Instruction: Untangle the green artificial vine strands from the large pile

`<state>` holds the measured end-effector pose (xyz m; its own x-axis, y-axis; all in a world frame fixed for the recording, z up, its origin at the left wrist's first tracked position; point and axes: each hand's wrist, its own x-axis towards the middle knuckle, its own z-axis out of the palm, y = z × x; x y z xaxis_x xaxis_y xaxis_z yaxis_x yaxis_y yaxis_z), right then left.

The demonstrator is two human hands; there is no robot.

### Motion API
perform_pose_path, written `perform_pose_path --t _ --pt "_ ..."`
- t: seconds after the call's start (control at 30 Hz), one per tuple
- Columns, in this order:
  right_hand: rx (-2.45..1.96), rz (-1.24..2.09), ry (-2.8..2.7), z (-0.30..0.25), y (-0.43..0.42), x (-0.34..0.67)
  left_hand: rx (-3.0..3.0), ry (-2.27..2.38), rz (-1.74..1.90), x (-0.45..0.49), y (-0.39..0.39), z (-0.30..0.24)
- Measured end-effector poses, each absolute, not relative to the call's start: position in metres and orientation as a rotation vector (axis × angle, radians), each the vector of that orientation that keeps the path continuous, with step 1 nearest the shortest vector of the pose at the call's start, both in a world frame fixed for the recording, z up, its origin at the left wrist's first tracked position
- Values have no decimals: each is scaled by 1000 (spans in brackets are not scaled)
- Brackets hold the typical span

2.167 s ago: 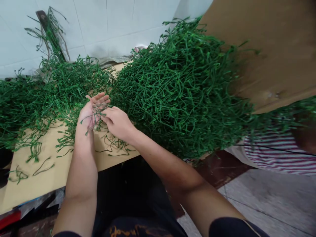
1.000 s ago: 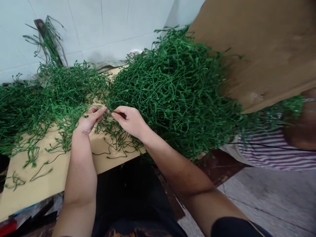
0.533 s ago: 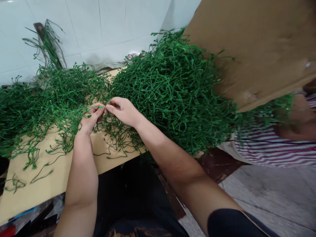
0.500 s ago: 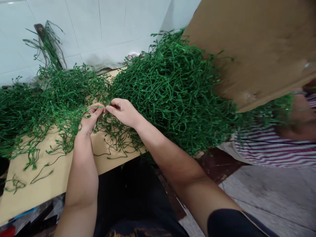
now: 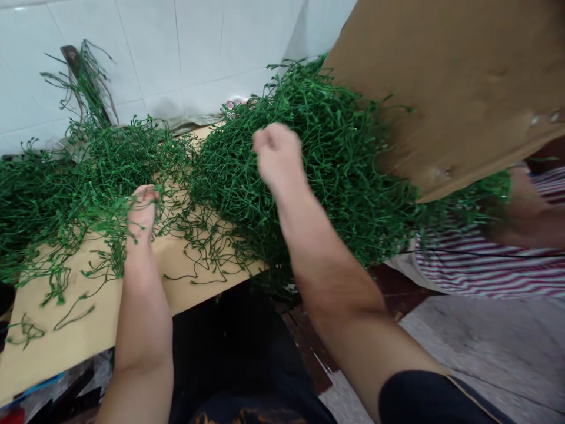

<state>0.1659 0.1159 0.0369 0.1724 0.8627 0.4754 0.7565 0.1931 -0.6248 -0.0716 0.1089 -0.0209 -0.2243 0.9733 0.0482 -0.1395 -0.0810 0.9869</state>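
My left hand [image 5: 142, 215] is among thin green stems with small forked tips, at the edge of the left heap [image 5: 115, 156]. Its fingers are curled and partly covered, and some stems lie across it; it appears closed on a few. My right hand [image 5: 281, 156] is over the larger heap of green stems [image 5: 335, 153], smeared by motion. Its fingers are curled in; whatever they hold, if anything, cannot be made out. Loose stems [image 5: 216, 241] are scattered between the two heaps on the tan board [image 5: 83, 318].
A large brown cardboard sheet [image 5: 450, 88] leans over the right heap. Beyond it is another person in a striped garment [image 5: 477, 265], with an arm showing. A dark upright strip [image 5: 83, 76] draped with stems stands against the white tiled wall [image 5: 154, 53].
My hands were together at the middle, fingertips meeting at a stem. My right hand has since moved right and up over the large heap; my left has shifted slightly left.
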Motion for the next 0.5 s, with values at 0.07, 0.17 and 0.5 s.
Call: perform_pose_path --t 0.07,0.17,0.5 --pt "-1673 46 -1474 52 121 190 964 1253 1664 -73 108 -21" --pt "-1783 29 -1489 75 113 202 981 1174 1543 -60 105 -19" --pt "-1384 448 -2193 26 80 111 1145 1166 1308 -39 99 -13"
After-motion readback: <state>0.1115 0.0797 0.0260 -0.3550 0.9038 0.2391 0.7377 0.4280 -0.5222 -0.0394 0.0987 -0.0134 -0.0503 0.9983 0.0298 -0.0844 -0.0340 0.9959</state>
